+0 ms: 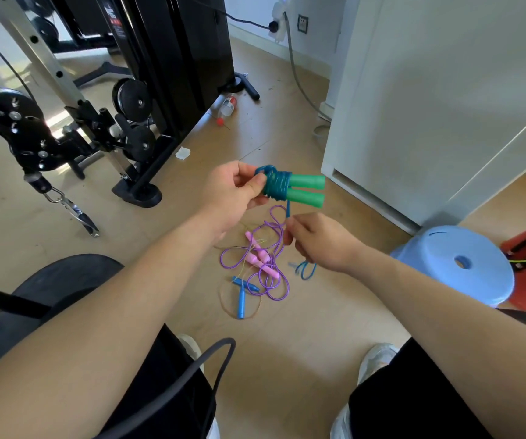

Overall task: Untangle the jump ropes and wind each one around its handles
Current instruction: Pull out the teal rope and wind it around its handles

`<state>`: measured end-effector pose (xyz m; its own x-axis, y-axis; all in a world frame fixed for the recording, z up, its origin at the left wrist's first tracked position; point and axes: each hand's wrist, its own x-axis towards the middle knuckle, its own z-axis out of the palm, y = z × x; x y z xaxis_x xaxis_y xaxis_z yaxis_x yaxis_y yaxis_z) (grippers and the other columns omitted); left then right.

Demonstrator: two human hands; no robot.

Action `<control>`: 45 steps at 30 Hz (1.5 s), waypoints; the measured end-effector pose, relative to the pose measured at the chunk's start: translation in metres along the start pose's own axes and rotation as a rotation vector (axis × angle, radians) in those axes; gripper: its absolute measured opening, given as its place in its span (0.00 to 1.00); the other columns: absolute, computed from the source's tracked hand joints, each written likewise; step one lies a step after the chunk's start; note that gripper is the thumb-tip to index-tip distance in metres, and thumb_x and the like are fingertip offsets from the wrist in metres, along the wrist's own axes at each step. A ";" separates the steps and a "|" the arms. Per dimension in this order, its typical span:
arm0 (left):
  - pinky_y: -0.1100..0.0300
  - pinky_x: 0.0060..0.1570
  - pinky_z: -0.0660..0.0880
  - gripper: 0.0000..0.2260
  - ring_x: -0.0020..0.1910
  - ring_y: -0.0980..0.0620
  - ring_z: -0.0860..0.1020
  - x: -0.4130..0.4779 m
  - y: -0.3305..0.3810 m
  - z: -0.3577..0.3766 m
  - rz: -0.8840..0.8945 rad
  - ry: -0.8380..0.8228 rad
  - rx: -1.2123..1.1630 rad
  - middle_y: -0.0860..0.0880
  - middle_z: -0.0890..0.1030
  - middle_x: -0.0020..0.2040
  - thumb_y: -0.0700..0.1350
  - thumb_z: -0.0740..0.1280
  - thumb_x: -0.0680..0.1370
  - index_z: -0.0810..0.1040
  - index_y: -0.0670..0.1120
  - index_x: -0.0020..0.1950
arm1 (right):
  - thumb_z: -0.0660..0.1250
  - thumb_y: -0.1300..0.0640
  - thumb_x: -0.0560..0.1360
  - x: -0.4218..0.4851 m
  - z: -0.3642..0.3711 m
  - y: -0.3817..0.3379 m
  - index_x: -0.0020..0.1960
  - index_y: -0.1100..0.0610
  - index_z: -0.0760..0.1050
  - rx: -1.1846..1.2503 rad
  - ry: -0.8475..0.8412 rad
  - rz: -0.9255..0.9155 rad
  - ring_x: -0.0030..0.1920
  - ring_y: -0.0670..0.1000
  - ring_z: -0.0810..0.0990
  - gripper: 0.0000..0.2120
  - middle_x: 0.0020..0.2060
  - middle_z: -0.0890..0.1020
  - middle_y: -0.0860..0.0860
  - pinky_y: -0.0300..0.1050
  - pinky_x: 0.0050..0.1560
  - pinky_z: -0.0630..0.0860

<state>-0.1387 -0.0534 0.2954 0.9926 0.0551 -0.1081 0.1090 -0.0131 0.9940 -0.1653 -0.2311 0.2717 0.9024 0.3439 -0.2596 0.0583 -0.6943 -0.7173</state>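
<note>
My left hand [234, 191] grips the two green handles [306, 188] held side by side, with blue rope [276, 185] wound in several turns around their near ends. A strand of that blue rope drops to my right hand [318, 240], which pinches it; a short blue loop [306, 269] hangs out below the fist. On the floor beneath lies a tangle: a purple rope [271, 274] with pink handles [260, 256], and a thin yellowish rope [239, 304] with blue handles [242, 294].
A cable gym machine [75, 122] with pulleys and a hanging carabiner stands at left. A white cabinet [429, 106] is at right, a blue plastic stool [458, 264] beside it. A black round seat [49, 289] and a grey cable [192, 375] lie near my legs.
</note>
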 end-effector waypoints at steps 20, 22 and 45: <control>0.62 0.37 0.80 0.08 0.34 0.57 0.82 -0.005 0.010 -0.002 0.143 -0.346 0.408 0.44 0.80 0.41 0.32 0.67 0.78 0.75 0.44 0.43 | 0.78 0.43 0.67 -0.003 -0.066 0.013 0.39 0.56 0.80 -0.047 0.244 -0.139 0.32 0.45 0.71 0.17 0.31 0.79 0.48 0.41 0.35 0.68; 0.62 0.38 0.80 0.07 0.35 0.56 0.82 -0.005 0.012 -0.005 0.113 -0.357 0.334 0.43 0.80 0.42 0.32 0.66 0.78 0.74 0.43 0.44 | 0.76 0.39 0.66 0.001 -0.064 0.019 0.38 0.58 0.79 0.077 0.216 -0.129 0.32 0.46 0.68 0.21 0.30 0.75 0.51 0.43 0.36 0.65; 0.60 0.46 0.82 0.06 0.33 0.60 0.82 0.023 -0.008 -0.019 0.004 0.433 0.009 0.48 0.79 0.47 0.39 0.66 0.81 0.75 0.40 0.56 | 0.52 0.59 0.84 -0.037 0.056 -0.014 0.66 0.61 0.68 -0.445 -0.355 -0.114 0.58 0.64 0.64 0.13 0.65 0.68 0.57 0.28 0.42 0.60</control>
<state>-0.1175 -0.0335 0.2854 0.8792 0.4688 -0.0849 0.1078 -0.0222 0.9939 -0.2239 -0.1988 0.2550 0.6861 0.5694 -0.4529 0.3897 -0.8133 -0.4321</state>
